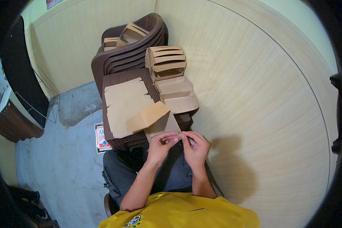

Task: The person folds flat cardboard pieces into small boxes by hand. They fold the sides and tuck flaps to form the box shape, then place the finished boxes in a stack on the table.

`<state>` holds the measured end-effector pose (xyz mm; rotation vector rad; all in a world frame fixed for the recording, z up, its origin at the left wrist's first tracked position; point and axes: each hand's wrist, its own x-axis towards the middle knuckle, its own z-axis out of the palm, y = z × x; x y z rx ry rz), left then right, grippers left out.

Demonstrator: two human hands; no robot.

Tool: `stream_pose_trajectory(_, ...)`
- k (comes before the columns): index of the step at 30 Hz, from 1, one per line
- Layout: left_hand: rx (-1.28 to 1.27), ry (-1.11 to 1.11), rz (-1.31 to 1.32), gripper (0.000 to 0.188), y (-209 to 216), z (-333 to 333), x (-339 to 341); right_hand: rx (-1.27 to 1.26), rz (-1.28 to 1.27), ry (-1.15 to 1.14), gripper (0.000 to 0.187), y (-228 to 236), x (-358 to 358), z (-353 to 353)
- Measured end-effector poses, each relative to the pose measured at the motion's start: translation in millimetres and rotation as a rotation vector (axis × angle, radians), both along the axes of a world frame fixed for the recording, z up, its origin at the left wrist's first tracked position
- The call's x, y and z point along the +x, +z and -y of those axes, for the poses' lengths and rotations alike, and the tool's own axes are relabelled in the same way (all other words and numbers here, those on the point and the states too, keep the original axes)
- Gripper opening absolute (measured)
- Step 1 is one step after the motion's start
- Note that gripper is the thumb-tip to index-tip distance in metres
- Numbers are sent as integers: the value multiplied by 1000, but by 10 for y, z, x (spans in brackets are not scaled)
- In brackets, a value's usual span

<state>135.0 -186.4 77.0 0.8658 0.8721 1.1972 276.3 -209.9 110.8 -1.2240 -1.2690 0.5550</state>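
Note:
A partly folded brown cardboard box tilts over the near right of a dark brown slatted surface, its far panel standing up. My left hand pinches the box's near edge between thumb and fingers. Right beside it, my right hand is closed on the corner of the same edge, so the two sets of fingertips almost meet. The fingers cover the exact fold or tab there. Under and left of the box lie flat, notched cardboard blanks.
Behind the slatted surface rise stacked brown plastic armchairs, with folded cardboard on the top seat. Nested boxes and an open box line the right side against a pale wood-panel wall. Printed papers lie low at left.

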Motion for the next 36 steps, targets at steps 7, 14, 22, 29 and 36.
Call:
stream_pose_trajectory(7, -38, 42, 31, 26, -29, 33, 89, -41, 72, 24, 13, 23, 15, -26)
stream_pose_trajectory(14, -76, 100, 101, 28, -20, 71, 145, -101, 47, -1, 25, 29, 6, -80)
stream_pose_trajectory(22, -56, 96, 133, 28, -21, 90, 172, -113, 5, 0, 21, 4, 27, -91)
stream_pose_trajectory(29, -86, 97, 144, 27, -20, 111, 191, -85, 14, 15, 22, 24, 37, -77)
stream_pose_trajectory(36, -72, 108, 165, 27, -13, 123, 197, -154, 27, 17, 17, 32, 90, -102)
